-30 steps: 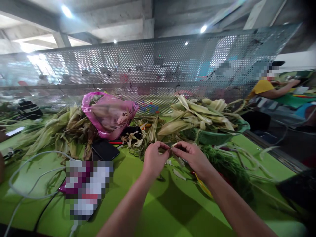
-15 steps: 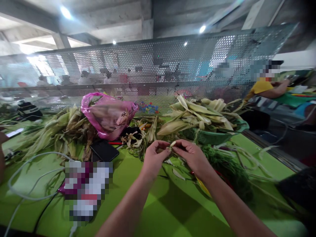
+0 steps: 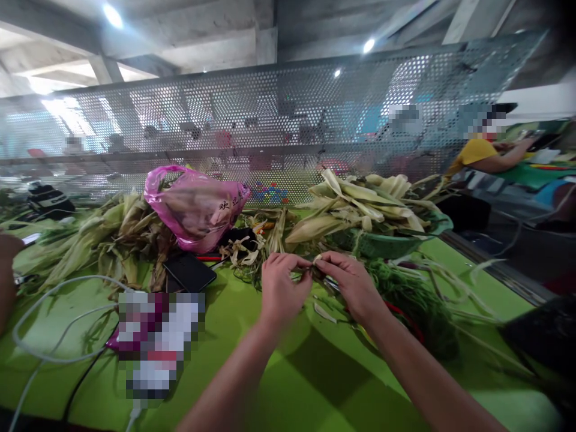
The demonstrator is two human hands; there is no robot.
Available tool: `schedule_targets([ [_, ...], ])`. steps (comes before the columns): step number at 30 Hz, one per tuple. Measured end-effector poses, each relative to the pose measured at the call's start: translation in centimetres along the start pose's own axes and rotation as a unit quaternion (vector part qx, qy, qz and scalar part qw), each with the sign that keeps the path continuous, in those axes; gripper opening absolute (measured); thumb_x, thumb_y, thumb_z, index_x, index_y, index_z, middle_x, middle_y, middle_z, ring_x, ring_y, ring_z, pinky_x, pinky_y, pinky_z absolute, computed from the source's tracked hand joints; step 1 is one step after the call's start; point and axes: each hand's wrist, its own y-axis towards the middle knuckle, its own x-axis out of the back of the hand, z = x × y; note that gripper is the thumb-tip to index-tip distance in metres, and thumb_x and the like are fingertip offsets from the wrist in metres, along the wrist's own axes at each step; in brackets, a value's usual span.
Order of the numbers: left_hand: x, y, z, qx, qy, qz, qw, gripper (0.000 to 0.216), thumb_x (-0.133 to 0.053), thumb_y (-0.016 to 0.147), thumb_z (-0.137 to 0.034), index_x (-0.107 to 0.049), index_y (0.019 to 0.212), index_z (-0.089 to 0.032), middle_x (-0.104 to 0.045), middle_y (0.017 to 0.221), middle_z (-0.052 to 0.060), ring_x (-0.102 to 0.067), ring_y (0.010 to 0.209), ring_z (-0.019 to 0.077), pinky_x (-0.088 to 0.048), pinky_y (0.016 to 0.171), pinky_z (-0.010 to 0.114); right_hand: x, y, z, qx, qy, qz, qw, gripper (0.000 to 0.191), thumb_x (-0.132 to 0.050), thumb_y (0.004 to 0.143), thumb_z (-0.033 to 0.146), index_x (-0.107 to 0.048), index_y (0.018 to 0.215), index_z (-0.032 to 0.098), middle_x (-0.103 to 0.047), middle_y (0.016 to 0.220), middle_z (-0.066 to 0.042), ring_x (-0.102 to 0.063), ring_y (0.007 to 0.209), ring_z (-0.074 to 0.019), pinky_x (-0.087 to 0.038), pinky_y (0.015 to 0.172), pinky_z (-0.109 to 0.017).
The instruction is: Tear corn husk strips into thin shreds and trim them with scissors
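My left hand [image 3: 279, 287] and my right hand [image 3: 351, 283] meet above the green table [image 3: 288, 384], fingertips pinched together on a thin strip of corn husk [image 3: 314, 268] held between them. Both hands are closed on it. Loose husk scraps [image 3: 324, 313] lie on the table just under the hands. Right behind them stands a green basin [image 3: 396, 243] heaped with pale corn husks [image 3: 360, 207].
A pink plastic bag [image 3: 193, 207] and a pile of husks [image 3: 99, 240] sit at the left. A black phone [image 3: 189, 271], white cables [image 3: 49, 312] and a blurred-out packet lie nearby. A perforated metal screen [image 3: 270, 120] runs behind. A person in a yellow shirt [image 3: 477, 153] sits at far right.
Both hands have stayed together on the husk strip, shifting slightly while the fingers rework it. The view has tilted a little.
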Motion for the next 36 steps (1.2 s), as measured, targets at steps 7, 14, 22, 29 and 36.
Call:
schedule_targets([
  [7, 0.5, 0.0, -0.4, -0.047, 0.046, 0.012, 0.998, 0.009, -0.063, 0.079, -0.02, -0.068, 0.085, -0.025, -0.071, 0.089, 0.001, -0.056, 0.088, 0.0203, -0.034, 0.088, 0.038, -0.1, 0.1, -0.1, -0.049, 0.126, 0.004, 0.991, 0.016, -0.065, 0.076, 0.036, -0.061, 0.071, 0.021, -0.053, 0.069, 0.002, -0.046, 0.063, -0.0138, -0.036, 0.059, -0.027],
  [14, 0.3, -0.2, -0.4, -0.062, 0.099, 0.0, 0.993, 0.007, -0.061, 0.078, -0.018, -0.064, 0.081, -0.023, -0.07, 0.083, 0.0, -0.057, 0.084, 0.0193, -0.032, 0.087, 0.038, -0.4, 0.0, -0.2, -0.042, 0.122, 0.018, 0.991, 0.015, -0.065, 0.076, 0.034, -0.062, 0.07, 0.021, -0.054, 0.071, 0.002, -0.046, 0.067, -0.0142, -0.036, 0.064, -0.027],
  [22, 0.3, 0.0, -0.2, -0.043, -0.049, 0.006, 0.998, 0.01, -0.058, 0.081, -0.014, -0.065, 0.083, -0.022, -0.067, 0.09, 0.004, -0.058, 0.09, 0.0178, -0.04, 0.087, 0.035, -0.9, 0.0, -0.3, -0.04, 0.135, 0.002, 0.99, 0.018, -0.065, 0.074, 0.036, -0.057, 0.07, 0.021, -0.049, 0.069, 0.001, -0.044, 0.065, -0.0139, -0.037, 0.061, -0.025],
  [29, -0.1, 0.3, 0.6, 0.044, -0.287, 0.052, 0.956, 0.002, -0.062, 0.078, -0.018, -0.061, 0.076, -0.017, -0.065, 0.088, 0.005, -0.06, 0.088, 0.0155, -0.045, 0.085, 0.029, -1.1, 0.0, -0.7, -0.095, 0.208, -0.002, 0.973, 0.021, -0.072, 0.067, 0.036, -0.058, 0.068, 0.021, -0.054, 0.067, 0.002, -0.049, 0.063, -0.0137, -0.04, 0.061, -0.026],
  [36, 0.3, 0.6, 1.1, 0.11, -0.292, 0.089, 0.946, 0.007, -0.063, 0.078, -0.023, -0.061, 0.08, -0.016, -0.064, 0.081, 0.003, -0.057, 0.078, 0.0131, -0.045, 0.076, 0.025, -0.1, 0.1, 0.0, -0.1, 0.134, 0.068, 0.984, 0.017, -0.072, 0.07, 0.036, -0.067, 0.074, 0.02, -0.058, 0.067, 0.002, -0.05, 0.063, -0.0127, -0.039, 0.061, -0.026],
])
